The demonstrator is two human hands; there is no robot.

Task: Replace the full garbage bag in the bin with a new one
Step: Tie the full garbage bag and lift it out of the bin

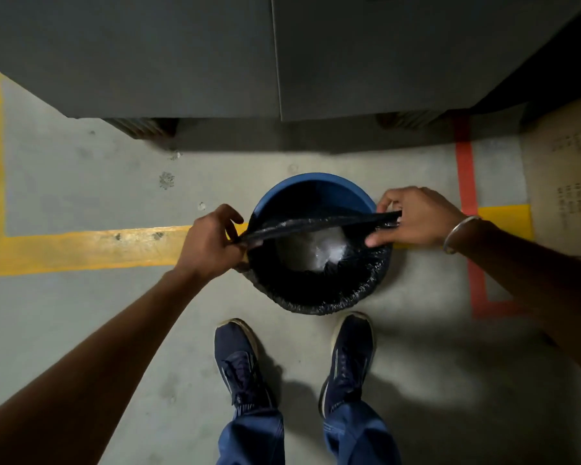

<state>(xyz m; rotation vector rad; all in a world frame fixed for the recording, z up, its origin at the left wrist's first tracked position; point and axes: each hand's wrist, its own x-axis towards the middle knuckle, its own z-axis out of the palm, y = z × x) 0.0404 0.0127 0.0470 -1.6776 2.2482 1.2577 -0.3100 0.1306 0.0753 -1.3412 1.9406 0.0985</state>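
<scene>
A round blue bin (311, 186) stands on the concrete floor just ahead of my feet. A black garbage bag (319, 290) lines it, folded over the near rim, while the far rim shows bare blue. Something pale and crumpled (311, 248) lies inside. My left hand (212, 241) pinches the bag's far edge at the bin's left side. My right hand (420, 218) grips the same edge at the right side. Between them the edge is stretched as a taut black band (319, 223) across the opening.
Grey metal cabinets (215, 62) stand right behind the bin. Yellow floor tape (88, 246) runs to the left, red tape (467, 182) to the right, beside a brown cardboard sheet (564, 169). My dark blue shoes (242, 364) stand close to the bin.
</scene>
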